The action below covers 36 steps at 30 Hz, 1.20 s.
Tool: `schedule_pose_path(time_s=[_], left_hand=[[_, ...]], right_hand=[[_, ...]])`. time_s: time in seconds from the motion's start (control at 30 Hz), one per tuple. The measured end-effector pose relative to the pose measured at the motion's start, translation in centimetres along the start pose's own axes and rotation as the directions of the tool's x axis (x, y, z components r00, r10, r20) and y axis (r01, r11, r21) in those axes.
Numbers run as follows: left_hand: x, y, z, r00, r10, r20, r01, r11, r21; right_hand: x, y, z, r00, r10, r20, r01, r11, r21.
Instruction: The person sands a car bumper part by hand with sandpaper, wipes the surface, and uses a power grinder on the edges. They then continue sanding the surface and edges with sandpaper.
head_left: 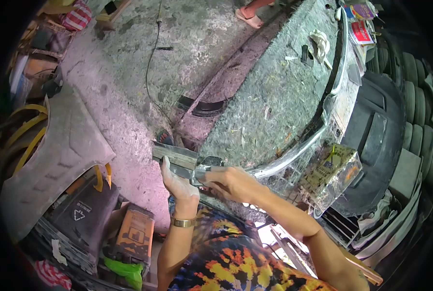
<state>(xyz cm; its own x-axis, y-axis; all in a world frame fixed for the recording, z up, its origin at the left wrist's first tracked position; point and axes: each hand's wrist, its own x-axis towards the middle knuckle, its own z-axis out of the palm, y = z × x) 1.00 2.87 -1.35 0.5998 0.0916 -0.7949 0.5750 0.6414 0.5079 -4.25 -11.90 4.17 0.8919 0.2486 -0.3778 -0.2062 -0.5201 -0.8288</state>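
Near the middle, my left hand [178,184] is held upright, its palm and fingers whitened with dust, against a flat grey bar-like piece [180,171]. A wooden strip [175,154] lies just beyond the fingertips. My right hand [228,182] is closed around the right end of the grey piece, beside a small metal clamp-like part [196,180]. The right fingers are curled and slightly blurred. How the left fingers hold the piece is partly hidden.
A pale fender panel [64,150] stands at left above an orange-and-black case [135,232]. Ahead is a dusty glass sheet [270,102]. At right are a dirty tin [330,174] and a black hood-like panel [371,140]. A person's sandalled foot [249,18] shows at top.
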Motion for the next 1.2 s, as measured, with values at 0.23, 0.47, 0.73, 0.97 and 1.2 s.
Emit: schedule_pose_path(time_s=[0.23, 0.47, 0.73, 0.97, 1.2], left_hand=[[-0.4, 0.4, 0.6, 1.000, -0.008, -0.017, 0.008, 1.000, 0.005], [0.1, 0.0, 0.0, 0.999, -0.007, 0.032, 0.008, 1.000, -0.021], [0.0, -0.3, -0.1, 0.999, 0.029, 0.039, -0.029, 0.999, 0.013], [-0.1, -0.2, 0.3, 1.000, 0.020, 0.002, -0.020, 1.000, 0.003], [0.0, -0.3, -0.2, 1.000, 0.010, 0.015, -0.010, 1.000, -0.002]], right_hand=[[-0.3, 0.0, 0.5, 0.998, 0.062, 0.016, -0.064, 0.993, 0.097], [-0.4, -0.2, 0.6, 0.996, 0.094, -0.008, -0.092, 0.987, 0.131], [0.0, -1.0, 0.3, 0.985, 0.170, 0.005, -0.168, 0.972, 0.164], [-0.4, -0.8, 0.3, 0.981, 0.196, 0.014, -0.190, 0.932, 0.310], [-0.5, -0.6, 1.2, 0.984, 0.159, -0.075, -0.130, 0.946, 0.296]])
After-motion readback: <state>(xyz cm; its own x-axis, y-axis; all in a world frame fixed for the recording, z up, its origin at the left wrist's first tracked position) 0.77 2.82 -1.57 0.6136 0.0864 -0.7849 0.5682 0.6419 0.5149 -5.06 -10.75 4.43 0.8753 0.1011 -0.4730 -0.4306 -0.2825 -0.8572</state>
